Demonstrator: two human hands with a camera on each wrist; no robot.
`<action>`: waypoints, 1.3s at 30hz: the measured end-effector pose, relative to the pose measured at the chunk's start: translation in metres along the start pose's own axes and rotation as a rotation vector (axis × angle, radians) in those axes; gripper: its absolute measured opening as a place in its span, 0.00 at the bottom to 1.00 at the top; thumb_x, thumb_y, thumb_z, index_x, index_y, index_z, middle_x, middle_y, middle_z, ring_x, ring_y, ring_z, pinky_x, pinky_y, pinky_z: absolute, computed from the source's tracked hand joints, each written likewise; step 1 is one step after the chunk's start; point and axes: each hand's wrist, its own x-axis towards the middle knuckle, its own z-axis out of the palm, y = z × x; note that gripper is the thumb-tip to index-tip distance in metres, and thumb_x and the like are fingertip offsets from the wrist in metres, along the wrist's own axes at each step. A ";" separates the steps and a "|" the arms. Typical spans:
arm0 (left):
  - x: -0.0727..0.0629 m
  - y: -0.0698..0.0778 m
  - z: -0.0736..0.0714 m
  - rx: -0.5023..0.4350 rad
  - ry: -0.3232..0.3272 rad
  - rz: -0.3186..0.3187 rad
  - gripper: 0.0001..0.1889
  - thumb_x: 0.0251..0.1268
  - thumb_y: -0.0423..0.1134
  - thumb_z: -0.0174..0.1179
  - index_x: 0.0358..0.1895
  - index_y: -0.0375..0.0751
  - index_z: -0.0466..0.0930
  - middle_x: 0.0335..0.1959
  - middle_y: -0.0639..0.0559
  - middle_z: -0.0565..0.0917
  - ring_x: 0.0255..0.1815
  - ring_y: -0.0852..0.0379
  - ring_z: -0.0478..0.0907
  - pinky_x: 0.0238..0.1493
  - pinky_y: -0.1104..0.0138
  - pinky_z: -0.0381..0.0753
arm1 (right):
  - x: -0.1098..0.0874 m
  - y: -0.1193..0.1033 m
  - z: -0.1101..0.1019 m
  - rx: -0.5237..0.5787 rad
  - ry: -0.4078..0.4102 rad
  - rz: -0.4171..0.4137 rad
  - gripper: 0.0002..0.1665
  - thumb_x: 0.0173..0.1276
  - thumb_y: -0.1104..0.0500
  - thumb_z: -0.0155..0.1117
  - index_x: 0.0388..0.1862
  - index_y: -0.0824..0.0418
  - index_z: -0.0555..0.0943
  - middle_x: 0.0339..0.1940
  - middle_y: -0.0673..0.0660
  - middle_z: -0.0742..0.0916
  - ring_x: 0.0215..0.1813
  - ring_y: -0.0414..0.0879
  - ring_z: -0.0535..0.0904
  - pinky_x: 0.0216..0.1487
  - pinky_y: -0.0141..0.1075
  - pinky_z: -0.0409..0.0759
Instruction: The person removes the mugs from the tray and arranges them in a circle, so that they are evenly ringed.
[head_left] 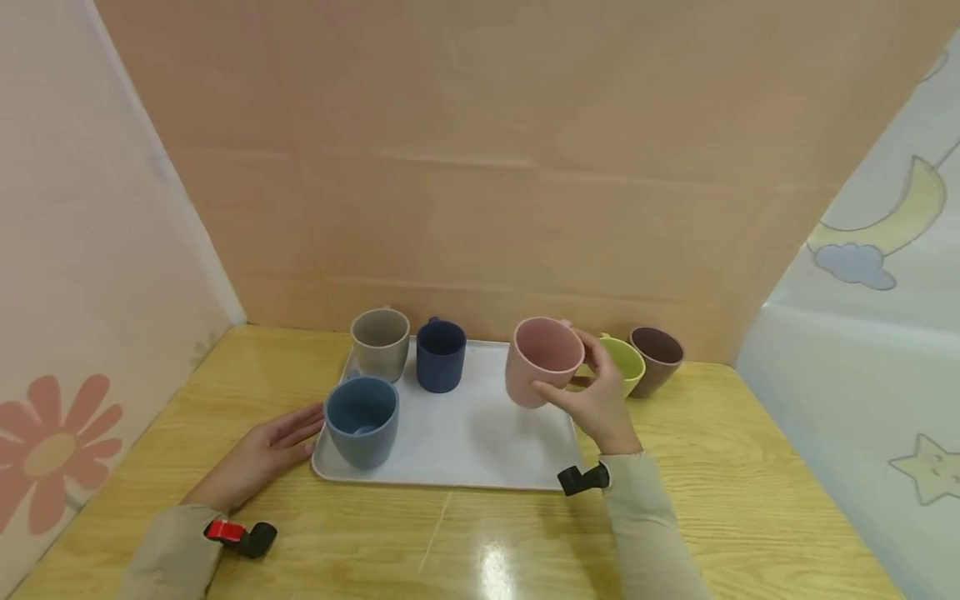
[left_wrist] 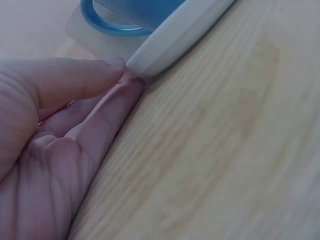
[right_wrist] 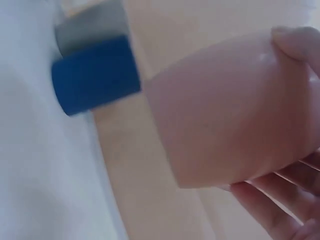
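My right hand [head_left: 600, 404] grips a pink mug [head_left: 532, 379] by its side, thumb at the front and fingers behind. The mug is held over the right part of a white tray [head_left: 457, 442]. In the right wrist view, thumb and fingers lie on opposite sides of the pink mug [right_wrist: 235, 115]. My left hand [head_left: 266, 454] rests at the tray's left edge, fingers extended. The left wrist view shows its thumb and fingertips touching the tray rim [left_wrist: 165, 47]. A blue-grey mug [head_left: 363, 437] stands on the tray just beside that hand.
On the tray's back left stand a grey mug [head_left: 382, 354] and a navy mug [head_left: 441, 362]. A lime green mug [head_left: 628, 367] and a brown-purple mug [head_left: 654, 367] are right of the tray, behind my right hand. A papered wall [head_left: 480, 208] rises behind the wooden table [head_left: 720, 500].
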 end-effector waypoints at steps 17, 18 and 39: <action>0.002 0.000 0.000 -0.014 0.005 -0.008 0.35 0.77 0.38 0.58 0.80 0.33 0.53 0.77 0.35 0.62 0.66 0.74 0.71 0.60 0.77 0.72 | 0.004 -0.011 -0.090 -0.117 0.487 0.064 0.50 0.50 0.69 0.82 0.72 0.51 0.74 0.60 0.48 0.81 0.56 0.41 0.77 0.43 0.23 0.78; 0.002 0.000 0.000 -0.011 0.006 -0.006 0.35 0.77 0.38 0.58 0.80 0.33 0.53 0.77 0.35 0.63 0.66 0.74 0.71 0.60 0.77 0.73 | 0.003 -0.009 -0.094 -0.134 0.501 0.075 0.50 0.50 0.68 0.83 0.73 0.50 0.73 0.61 0.48 0.81 0.56 0.41 0.77 0.44 0.24 0.77; 0.002 -0.001 -0.002 0.023 0.018 0.035 0.34 0.77 0.38 0.58 0.79 0.32 0.55 0.76 0.33 0.64 0.66 0.72 0.71 0.59 0.77 0.73 | -0.013 0.029 -0.159 -0.278 0.569 0.530 0.51 0.55 0.51 0.83 0.75 0.50 0.67 0.58 0.40 0.75 0.53 0.33 0.70 0.56 0.28 0.69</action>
